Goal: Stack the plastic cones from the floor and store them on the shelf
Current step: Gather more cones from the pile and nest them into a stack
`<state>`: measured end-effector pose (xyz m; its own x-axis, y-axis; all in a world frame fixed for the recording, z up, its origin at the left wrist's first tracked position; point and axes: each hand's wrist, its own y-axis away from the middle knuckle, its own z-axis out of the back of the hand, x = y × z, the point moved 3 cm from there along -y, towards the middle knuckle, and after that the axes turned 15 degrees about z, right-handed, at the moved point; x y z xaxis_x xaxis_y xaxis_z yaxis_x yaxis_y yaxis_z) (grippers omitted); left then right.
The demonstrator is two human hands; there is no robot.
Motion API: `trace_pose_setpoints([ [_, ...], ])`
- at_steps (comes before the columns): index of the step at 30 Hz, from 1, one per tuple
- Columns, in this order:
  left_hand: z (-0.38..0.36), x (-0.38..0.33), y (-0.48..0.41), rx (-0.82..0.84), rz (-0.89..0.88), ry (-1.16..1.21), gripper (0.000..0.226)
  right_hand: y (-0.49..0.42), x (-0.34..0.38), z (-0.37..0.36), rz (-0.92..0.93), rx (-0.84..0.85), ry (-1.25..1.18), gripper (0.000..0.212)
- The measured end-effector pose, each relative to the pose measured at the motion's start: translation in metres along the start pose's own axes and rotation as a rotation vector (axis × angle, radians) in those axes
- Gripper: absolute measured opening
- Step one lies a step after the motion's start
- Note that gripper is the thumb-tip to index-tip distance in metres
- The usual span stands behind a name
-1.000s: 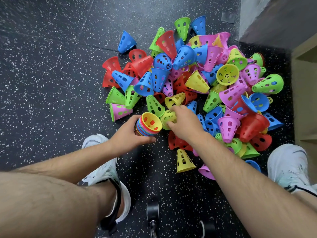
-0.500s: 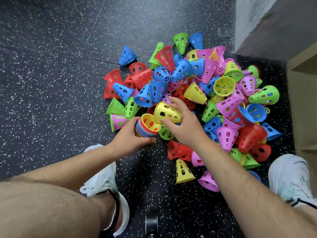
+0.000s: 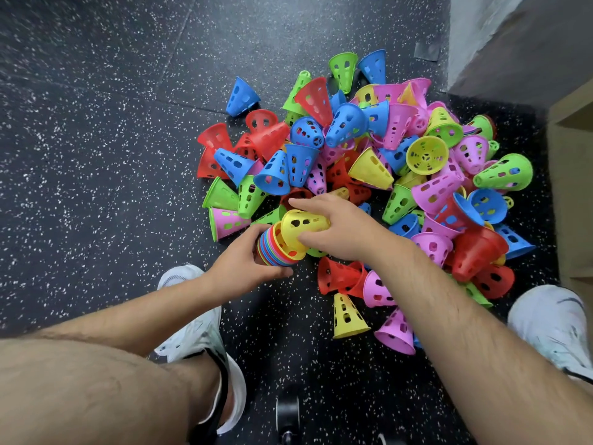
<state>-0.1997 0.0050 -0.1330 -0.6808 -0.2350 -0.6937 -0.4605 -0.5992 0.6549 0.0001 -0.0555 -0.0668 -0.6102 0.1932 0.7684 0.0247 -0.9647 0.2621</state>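
STACKING UNDER WAY: A person crouched over a speckled black floor [image 3: 96, 155] feeds one yellow cone [image 3: 305, 223] into a hand-held stack of cones [image 3: 272, 252] near the middle of the view. The left hand [image 3: 240, 271] grips the stack, its fingers curled round the lower part. The right hand [image 3: 346, 232] pinches the yellow cone between thumb and fingers, and the cone's narrow end appears to be entering the stack's open mouth.

The job looks to be in its early stretch. One stack is begun. Its blue, pink, red and green rims sit too close for a firm count, perhaps a dozen. A heap of loose cones [image 3: 369, 168] spreads from twelve to four o'clock of the hands. It holds several dozen in red, blue, green, yellow and pink, too tangled to count exactly. One blue cone [image 3: 240, 96] lies apart at the heap's ten o'clock edge, and one lone yellow cone [image 3: 348, 316] sits at six o'clock of the right hand.

The pale wooden shelf [image 3: 571, 203] stands at the view's three o'clock edge, and no cone shows on the part in view. Also counted: two hands and two white shoes, the left shoe [image 3: 199, 332] and the right shoe [image 3: 552, 322].
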Motion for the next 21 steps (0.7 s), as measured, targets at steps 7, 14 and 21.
trace_pose_setpoints([
  [7, 0.001, 0.007, 0.003, -0.012, -0.002, 0.034, 0.074, -0.004, 0.002, -0.003, 0.029, 0.009, -0.011, 0.059],
  [14, 0.011, 0.002, 0.0, -0.083, 0.0, 0.054, 0.072, -0.008, 0.008, -0.004, 0.097, -0.098, -0.111, 0.061],
  [21, 0.016, 0.0, 0.002, -0.095, -0.006, 0.086, 0.065, -0.013, 0.017, -0.007, 0.111, 0.01, 0.047, 0.067],
])
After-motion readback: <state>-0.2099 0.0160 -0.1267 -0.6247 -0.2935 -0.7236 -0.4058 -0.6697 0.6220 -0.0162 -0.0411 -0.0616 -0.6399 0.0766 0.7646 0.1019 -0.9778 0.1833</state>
